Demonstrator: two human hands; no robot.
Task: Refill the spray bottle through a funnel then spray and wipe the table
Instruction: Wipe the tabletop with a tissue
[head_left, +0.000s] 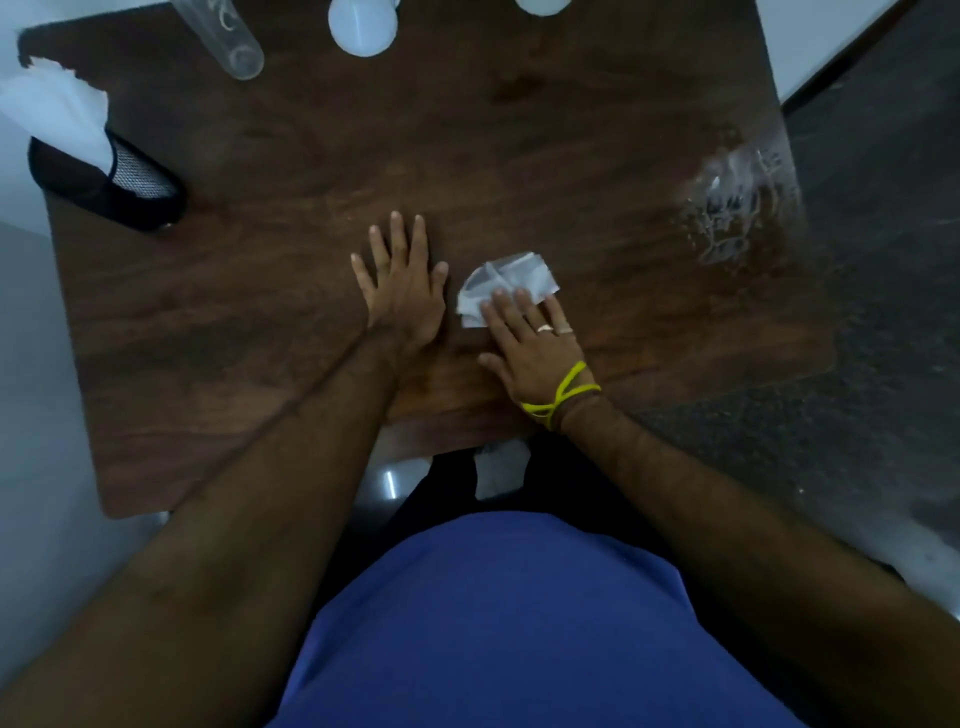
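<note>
Head view: right hand (530, 343) presses tissue (506, 288) flat-fingered; left hand (402, 291) lies spread on table (260, 312).
Best to sweep toward the puddle (737, 208), keeping even pressure.

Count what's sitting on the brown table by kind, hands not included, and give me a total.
Folded white tissue under the right hand: 1
Black mesh holder with white tissues: 1
Clear plastic container at the far edge: 1
White rounded objects, cut off by the frame's top, and: 2
Total: 5
The left hand lies flat on the table, holding nothing.
</note>
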